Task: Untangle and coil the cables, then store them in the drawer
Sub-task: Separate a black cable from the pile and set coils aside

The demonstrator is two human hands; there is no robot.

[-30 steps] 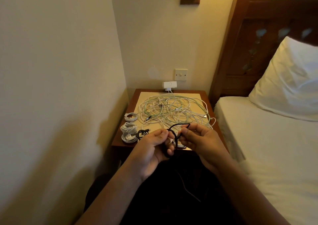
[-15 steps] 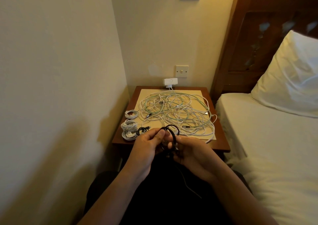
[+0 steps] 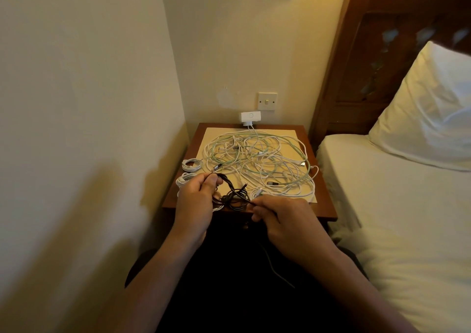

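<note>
Crowding the wooden nightstand, tangled cables sit beside the bed.

A thin black cable hung in a few loose, uneven loops between the hands, pinched near one end by the left hand and farther along by the right hand; a loose strand trailed down below the right hand. Just beyond both hands, a tangle of white and pale green cables sprawled flat over the table, metal plugs showing here and there. Two white coils lay wound up beyond the left hand, the nearer one partly hidden by it.
</note>
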